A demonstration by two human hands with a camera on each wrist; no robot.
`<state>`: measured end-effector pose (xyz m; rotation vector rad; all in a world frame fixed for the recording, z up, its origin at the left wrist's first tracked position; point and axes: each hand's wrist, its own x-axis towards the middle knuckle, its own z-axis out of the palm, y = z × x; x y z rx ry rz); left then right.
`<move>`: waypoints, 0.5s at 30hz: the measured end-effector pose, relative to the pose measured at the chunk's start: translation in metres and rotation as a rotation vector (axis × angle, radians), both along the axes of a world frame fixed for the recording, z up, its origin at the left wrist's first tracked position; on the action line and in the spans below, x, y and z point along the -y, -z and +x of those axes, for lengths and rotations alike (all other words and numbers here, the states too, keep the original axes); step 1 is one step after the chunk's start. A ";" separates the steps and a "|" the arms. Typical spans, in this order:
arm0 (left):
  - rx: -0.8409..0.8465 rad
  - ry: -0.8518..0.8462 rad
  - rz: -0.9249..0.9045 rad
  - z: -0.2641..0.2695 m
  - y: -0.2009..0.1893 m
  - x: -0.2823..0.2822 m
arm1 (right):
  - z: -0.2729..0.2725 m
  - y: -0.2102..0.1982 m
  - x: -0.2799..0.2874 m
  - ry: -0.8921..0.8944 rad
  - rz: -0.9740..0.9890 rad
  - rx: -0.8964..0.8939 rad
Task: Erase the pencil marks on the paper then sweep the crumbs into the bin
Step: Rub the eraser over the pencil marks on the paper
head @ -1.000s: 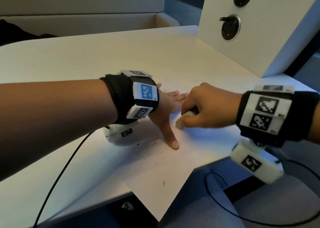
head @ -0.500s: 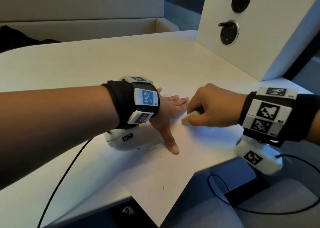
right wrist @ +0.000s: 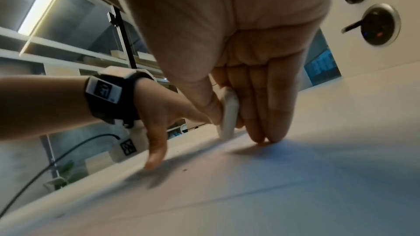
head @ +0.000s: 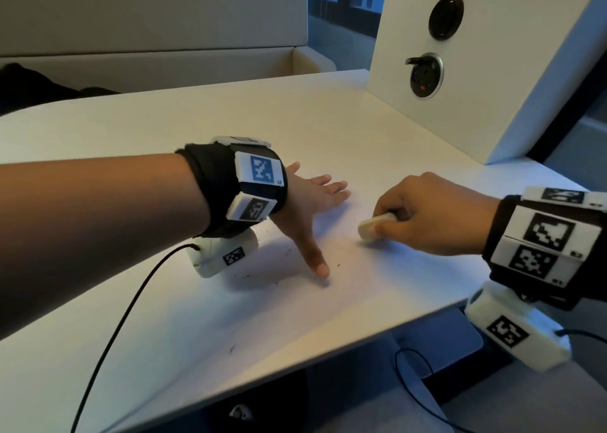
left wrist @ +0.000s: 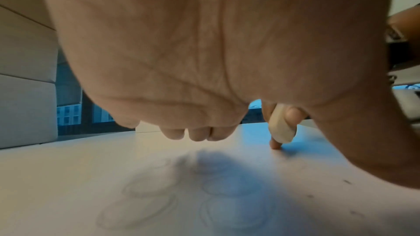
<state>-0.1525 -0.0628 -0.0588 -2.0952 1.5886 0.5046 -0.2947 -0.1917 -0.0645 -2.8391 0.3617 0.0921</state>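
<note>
A white sheet of paper (head: 387, 268) lies on the white table (head: 164, 130) near its front edge. My left hand (head: 312, 209) rests flat on the paper with fingers spread and the thumb pointing toward me. My right hand (head: 423, 216) pinches a white eraser (head: 374, 224) between thumb and fingers, its end on the paper to the right of the left hand. Faint pencil loops (left wrist: 159, 195) show on the paper under my left palm in the left wrist view. Dark eraser crumbs (head: 262, 271) lie scattered near the left wrist and thumb. The eraser (right wrist: 228, 112) stands on edge in the right wrist view.
A slanted white panel (head: 492, 71) with two round black sockets rises at the table's back right. A black cable (head: 115, 334) trails from my left wrist over the table's front edge. Another cable (head: 410, 383) loops below the table. No bin is in view.
My right hand has slid the eraser to the right, away from the left hand. The left hand has stayed pressed on the paper. The head view has shifted.
</note>
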 end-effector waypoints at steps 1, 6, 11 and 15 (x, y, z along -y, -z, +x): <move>0.004 0.005 0.006 -0.002 0.001 0.002 | 0.000 -0.001 -0.002 0.005 0.009 0.004; 0.005 0.001 0.045 -0.004 0.009 0.002 | 0.014 -0.006 -0.006 -0.029 -0.009 0.051; -0.027 -0.013 0.020 -0.003 0.014 -0.001 | 0.028 0.002 -0.009 -0.124 -0.150 0.051; -0.073 -0.009 0.007 -0.003 0.015 -0.001 | 0.024 0.007 -0.034 -0.279 -0.098 0.003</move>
